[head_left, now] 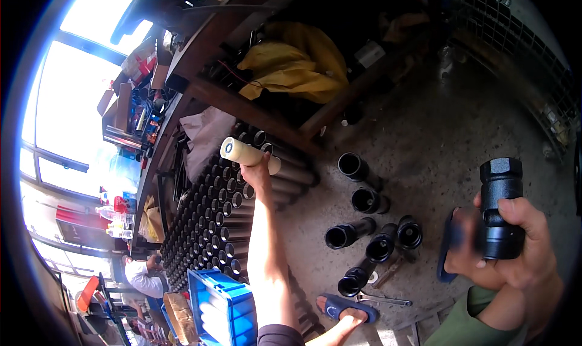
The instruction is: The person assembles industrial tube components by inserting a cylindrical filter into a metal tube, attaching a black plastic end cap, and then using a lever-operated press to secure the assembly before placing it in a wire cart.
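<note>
Upper centre, the left hand (259,175) has its fingers wrapped around a cream cylindrical tube (245,153), its long axis slanting up-left above the stacked black pipes (209,219). Far right, the right hand (515,249) grips an upright black threaded pipe fitting (501,209).

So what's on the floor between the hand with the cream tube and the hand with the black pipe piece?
In the head view, six loose black pipe fittings lie on the concrete floor between the left hand and the right hand.
</note>
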Motion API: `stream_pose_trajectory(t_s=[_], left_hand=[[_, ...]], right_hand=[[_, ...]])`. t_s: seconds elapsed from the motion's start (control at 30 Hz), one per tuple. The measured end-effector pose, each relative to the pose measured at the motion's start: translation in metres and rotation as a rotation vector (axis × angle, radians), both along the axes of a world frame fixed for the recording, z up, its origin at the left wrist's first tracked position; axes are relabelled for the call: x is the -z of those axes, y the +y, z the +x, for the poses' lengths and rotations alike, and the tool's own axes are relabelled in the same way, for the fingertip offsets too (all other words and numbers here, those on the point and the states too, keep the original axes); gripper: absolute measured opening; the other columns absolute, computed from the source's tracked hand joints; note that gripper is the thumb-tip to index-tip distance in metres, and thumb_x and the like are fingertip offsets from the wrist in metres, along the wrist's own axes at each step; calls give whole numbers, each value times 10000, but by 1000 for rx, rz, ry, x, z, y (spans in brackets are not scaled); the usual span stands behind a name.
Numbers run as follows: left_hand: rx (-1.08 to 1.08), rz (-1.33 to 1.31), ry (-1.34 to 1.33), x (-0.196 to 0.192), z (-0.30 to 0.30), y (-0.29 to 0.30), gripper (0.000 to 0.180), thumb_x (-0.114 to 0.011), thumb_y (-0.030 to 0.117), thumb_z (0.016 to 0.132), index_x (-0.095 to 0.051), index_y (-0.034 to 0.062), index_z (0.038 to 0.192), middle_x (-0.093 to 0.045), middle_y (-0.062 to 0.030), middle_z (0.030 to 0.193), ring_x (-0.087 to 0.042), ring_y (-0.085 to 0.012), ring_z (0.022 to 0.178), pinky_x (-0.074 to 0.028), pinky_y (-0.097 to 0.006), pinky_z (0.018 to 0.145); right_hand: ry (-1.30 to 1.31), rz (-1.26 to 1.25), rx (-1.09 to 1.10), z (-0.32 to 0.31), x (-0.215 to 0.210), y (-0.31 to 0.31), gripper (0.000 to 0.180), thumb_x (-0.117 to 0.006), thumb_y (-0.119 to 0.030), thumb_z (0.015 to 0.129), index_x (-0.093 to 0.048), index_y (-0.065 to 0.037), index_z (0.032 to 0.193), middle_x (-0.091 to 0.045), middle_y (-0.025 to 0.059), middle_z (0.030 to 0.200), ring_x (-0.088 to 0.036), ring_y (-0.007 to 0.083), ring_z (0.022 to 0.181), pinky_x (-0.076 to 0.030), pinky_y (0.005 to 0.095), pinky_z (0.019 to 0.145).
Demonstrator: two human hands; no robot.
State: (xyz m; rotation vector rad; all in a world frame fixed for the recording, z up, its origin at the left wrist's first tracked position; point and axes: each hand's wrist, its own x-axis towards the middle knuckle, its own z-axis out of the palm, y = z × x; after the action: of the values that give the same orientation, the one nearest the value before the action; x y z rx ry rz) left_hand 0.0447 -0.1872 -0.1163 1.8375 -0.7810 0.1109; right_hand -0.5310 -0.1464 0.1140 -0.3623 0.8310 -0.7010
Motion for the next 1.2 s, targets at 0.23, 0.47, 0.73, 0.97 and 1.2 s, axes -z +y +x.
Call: stream_pose_trajectory(t_s=[0.23, 0.47, 0.73, 0.97, 1.2], left_hand=[[66, -46, 14, 7, 3, 5, 582, -922, 146, 712, -633, -33, 1184, -709, -132, 1078, -668, -236, 963, -547, -389, 881], [57, -161, 4, 16, -25, 2, 663, -911, 108, 733, -568, -29, 1284, -651, -140, 1180, -623, -250, 1050, -512, -406, 950], [52, 31, -27, 2, -5, 16, 602, -907, 195, 732, -630, -29, 1217, -709, -154, 1107, -673, -265, 996, -524, -387, 930], [48, 28, 42, 4, -16, 2, 667, -912, 192, 711, -615, -11, 1272, -685, -164, 1223, -663, -266, 1080, -515, -402, 969], [11, -169, -52, 35, -15, 6, 787, -941, 208, 739, -533, -21, 1372, -654, -176, 1273, -653, -275, 1098, -558, -400, 954]], right_hand=[[64, -72, -36, 8, -1, 1, 403, -655, -304, 865, -562, -40, 1155, -690, 276, 881, -688, 339, 764, -560, 404, 632], [37, -14, -32, 2, -1, -2, 401, -674, -289, 861, -560, -39, 1153, -693, 279, 889, -694, 339, 775, -564, 417, 634], [29, 24, -16, 8, 1, 7, 409, -712, -294, 839, -590, -33, 1129, -695, 215, 916, -672, 352, 761, -525, 456, 608], [75, -7, -83, 9, -4, 4, 499, -699, -310, 834, -536, -1, 1190, -702, 207, 947, -706, 360, 798, -561, 407, 592], [170, -3, -90, 12, -15, 5, 549, -697, -302, 815, -514, 43, 1200, -688, 242, 914, -715, 369, 802, -589, 419, 647]])
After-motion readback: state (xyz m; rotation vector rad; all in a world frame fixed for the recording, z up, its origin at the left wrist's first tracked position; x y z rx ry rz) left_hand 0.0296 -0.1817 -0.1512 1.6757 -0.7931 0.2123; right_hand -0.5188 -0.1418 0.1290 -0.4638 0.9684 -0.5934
